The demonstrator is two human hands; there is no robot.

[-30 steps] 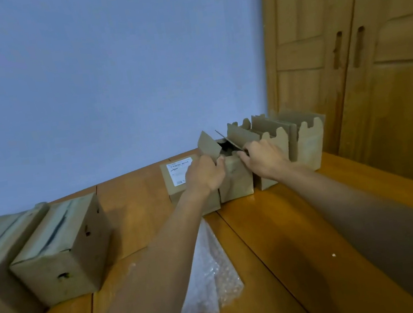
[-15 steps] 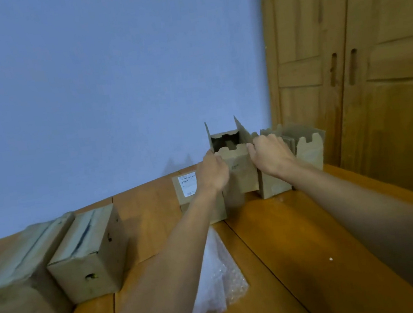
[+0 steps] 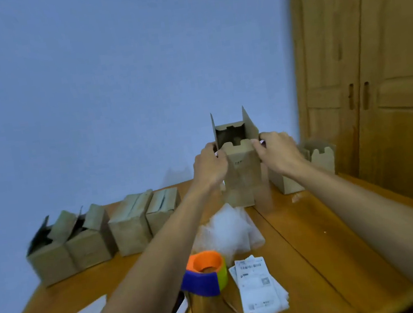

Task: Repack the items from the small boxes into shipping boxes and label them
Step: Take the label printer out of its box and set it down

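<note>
A small brown cardboard box (image 3: 241, 172) with its top flaps standing up is held above the wooden table (image 3: 304, 248). My left hand (image 3: 209, 165) grips its left side and my right hand (image 3: 277, 151) grips its right side. The opening shows a dark inside; what it holds I cannot tell. Another open box (image 3: 319, 165) stands behind my right hand. A stack of printed labels (image 3: 259, 288) lies near the front of the table.
Several brown boxes (image 3: 130, 224) line the table's left side, the two leftmost open. Bubble wrap (image 3: 230, 229) lies in the middle. An orange, blue and yellow tape dispenser (image 3: 205, 274) sits by the labels. A wooden wardrobe (image 3: 370, 56) stands at the right.
Both hands have lifted the box off the table and toward me, its flaps now upright. The view has tilted down, bringing in the tape dispenser, the labels and more boxes.
</note>
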